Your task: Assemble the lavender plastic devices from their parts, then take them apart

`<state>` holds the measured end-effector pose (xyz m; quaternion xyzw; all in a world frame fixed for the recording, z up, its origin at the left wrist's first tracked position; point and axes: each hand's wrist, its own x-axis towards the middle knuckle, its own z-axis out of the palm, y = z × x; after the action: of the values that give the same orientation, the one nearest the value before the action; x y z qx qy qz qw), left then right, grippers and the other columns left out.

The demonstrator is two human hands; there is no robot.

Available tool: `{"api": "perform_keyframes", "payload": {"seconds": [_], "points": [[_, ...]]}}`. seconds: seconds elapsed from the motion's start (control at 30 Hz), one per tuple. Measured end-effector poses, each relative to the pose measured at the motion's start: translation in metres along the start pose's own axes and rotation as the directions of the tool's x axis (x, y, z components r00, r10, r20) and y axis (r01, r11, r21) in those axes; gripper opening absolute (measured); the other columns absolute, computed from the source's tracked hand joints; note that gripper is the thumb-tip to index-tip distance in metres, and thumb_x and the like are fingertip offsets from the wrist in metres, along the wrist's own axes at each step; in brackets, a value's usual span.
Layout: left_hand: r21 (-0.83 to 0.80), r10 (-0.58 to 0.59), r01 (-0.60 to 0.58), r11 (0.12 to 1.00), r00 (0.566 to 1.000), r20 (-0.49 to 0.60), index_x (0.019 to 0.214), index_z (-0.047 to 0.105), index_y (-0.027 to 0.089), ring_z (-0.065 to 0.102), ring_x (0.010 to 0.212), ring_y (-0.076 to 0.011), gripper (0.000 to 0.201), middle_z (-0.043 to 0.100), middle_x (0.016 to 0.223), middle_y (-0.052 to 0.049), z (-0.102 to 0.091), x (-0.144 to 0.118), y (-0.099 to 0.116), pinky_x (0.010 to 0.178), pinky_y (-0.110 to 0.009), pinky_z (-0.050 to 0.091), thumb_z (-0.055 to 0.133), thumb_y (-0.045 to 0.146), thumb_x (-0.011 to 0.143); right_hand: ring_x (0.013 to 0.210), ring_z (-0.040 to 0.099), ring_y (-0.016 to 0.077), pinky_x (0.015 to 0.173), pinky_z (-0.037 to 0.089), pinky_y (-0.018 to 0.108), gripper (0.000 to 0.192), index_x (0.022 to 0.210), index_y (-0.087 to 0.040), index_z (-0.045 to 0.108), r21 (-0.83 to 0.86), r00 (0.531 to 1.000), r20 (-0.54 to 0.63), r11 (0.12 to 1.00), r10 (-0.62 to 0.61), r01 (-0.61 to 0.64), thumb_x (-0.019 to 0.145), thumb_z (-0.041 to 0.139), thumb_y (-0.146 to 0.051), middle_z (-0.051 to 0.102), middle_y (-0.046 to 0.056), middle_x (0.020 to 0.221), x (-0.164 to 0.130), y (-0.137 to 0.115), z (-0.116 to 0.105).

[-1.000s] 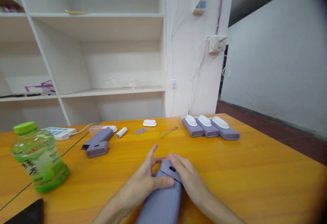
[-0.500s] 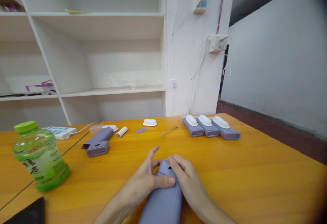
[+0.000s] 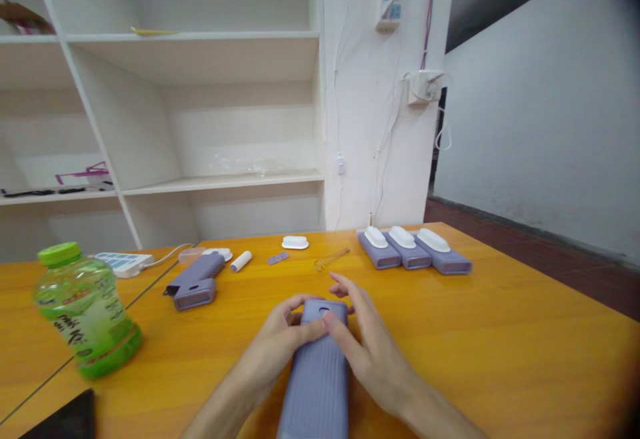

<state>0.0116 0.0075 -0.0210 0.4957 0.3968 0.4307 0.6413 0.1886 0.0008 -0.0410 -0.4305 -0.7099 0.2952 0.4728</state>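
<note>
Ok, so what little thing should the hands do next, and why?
Perhaps press down gently with the thumb of the right hand: it rests right by the hole at the far end of the case, and the left hand grips that end from the other side, so it should stay steady.

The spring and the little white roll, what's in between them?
In the head view, a small purple strip lies between the white roll and the spring, with a white oval piece slightly farther back.
</note>
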Motion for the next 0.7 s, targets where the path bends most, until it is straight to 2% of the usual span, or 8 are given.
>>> {"api": "perform_keyframes", "payload": {"seconds": [0.1, 0.17, 0.27, 0.4, 0.5, 0.6, 0.7], "points": [[0.101, 0.097, -0.08, 0.992, 0.981, -0.17, 0.107, 0.067, 0.015, 0.069, 0.09, -0.024, 0.049, 0.074, 0.101, -0.011, -0.015, 0.009, -0.002, 0.077, -0.03, 0.053, 0.08, 0.046, 0.072, 0.147, 0.026, 0.029, 0.121, 0.024, 0.047, 0.099, 0.156, -0.027, 0.021, -0.132, 0.98, 0.19, 0.987, -0.062, 0.088, 0.078, 0.072, -0.062, 0.027, 0.01, 0.161, -0.002, -0.004, -0.007], [0.174, 0.149, -0.108, 0.979, 0.96, -0.239, 0.105, 0.066, 0.015, 0.068, 0.09, -0.0243, 0.048, 0.073, 0.098, -0.009, -0.025, 0.016, -0.007, 0.076, -0.03, 0.052, 0.078, 0.049, 0.073, 0.15, 0.017, 0.0323, 0.122, 0.02, 0.05, 0.122, 0.158, -0.027, 0.014, -0.19, 0.928, 0.363, 0.968, -0.088, 0.166, 0.063, 0.082, -0.063, 0.015, 0.009, 0.165, -0.003, -0.004, -0.008], [0.362, 0.26, -0.158, 0.919, 0.931, -0.255, 0.095, 0.066, 0.016, 0.066, 0.085, -0.0239, 0.04, 0.071, 0.088, -0.006, -0.032, 0.024, -0.017, 0.075, -0.03, 0.05, 0.071, 0.052, 0.077, 0.152, 0.007, 0.0342, 0.123, 0.015, 0.051, 0.128, 0.159, -0.026, 0.007, -0.245, 0.849, 0.518, 0.934, -0.102, 0.261, 0.062, 0.083, -0.059, 0.003, 0.009, 0.167, -0.003, 0.001, -0.003], [0.664, 0.421, -0.138, 0.735, 0.86, -0.288, 0.094, 0.067, 0.019, 0.064, 0.09, -0.0255, 0.036, 0.072, 0.094, -0.007, -0.031, 0.025, -0.025, 0.083, -0.033, 0.047, 0.06, 0.053, 0.085, 0.152, 0.005, 0.0325, 0.123, 0.016, 0.049, 0.129, 0.159, -0.022, 0.002, -0.285, 0.836, 0.546, 0.926, -0.055, 0.247, 0.064, 0.082, -0.056, -0.001, 0.01, 0.166, -0.002, 0.009, 0.002], [0.758, 0.479, -0.136, 0.638, 0.84, -0.253, 0.098, 0.07, 0.021, 0.064, 0.099, -0.0274, 0.036, 0.073, 0.102, -0.009, -0.033, 0.023, -0.026, 0.093, -0.036, 0.045, 0.054, 0.052, 0.089, 0.152, 0.006, 0.0288, 0.124, 0.016, 0.044, 0.131, 0.159, -0.023, 0.001, -0.283, 0.854, 0.518, 0.932, -0.051, 0.227, 0.062, 0.084, -0.056, 0.0, 0.008, 0.167, -0.003, 0.011, 0.004], [0.71, 0.471, -0.22, 0.669, 0.864, -0.177, 0.105, 0.071, 0.021, 0.064, 0.106, -0.0258, 0.038, 0.073, 0.11, -0.008, -0.038, 0.025, -0.026, 0.096, -0.034, 0.045, 0.048, 0.05, 0.094, 0.153, 0.007, 0.0254, 0.124, 0.017, 0.041, 0.132, 0.158, -0.028, -0.001, -0.262, 0.872, 0.486, 0.944, -0.05, 0.2, 0.061, 0.086, -0.051, 0.0, 0.003, 0.167, -0.004, 0.01, 0.005], [0.605, 0.434, -0.246, 0.757, 0.882, -0.184, 0.112, 0.07, 0.02, 0.062, 0.113, -0.025, 0.042, 0.072, 0.119, -0.007, -0.041, 0.028, -0.025, 0.099, -0.033, 0.044, 0.048, 0.05, 0.094, 0.153, 0.007, 0.0251, 0.124, 0.019, 0.04, 0.134, 0.158, -0.031, -0.002, -0.239, 0.88, 0.473, 0.955, -0.042, 0.174, 0.06, 0.087, -0.048, -0.002, 0.002, 0.167, -0.005, 0.011, 0.005]]}}
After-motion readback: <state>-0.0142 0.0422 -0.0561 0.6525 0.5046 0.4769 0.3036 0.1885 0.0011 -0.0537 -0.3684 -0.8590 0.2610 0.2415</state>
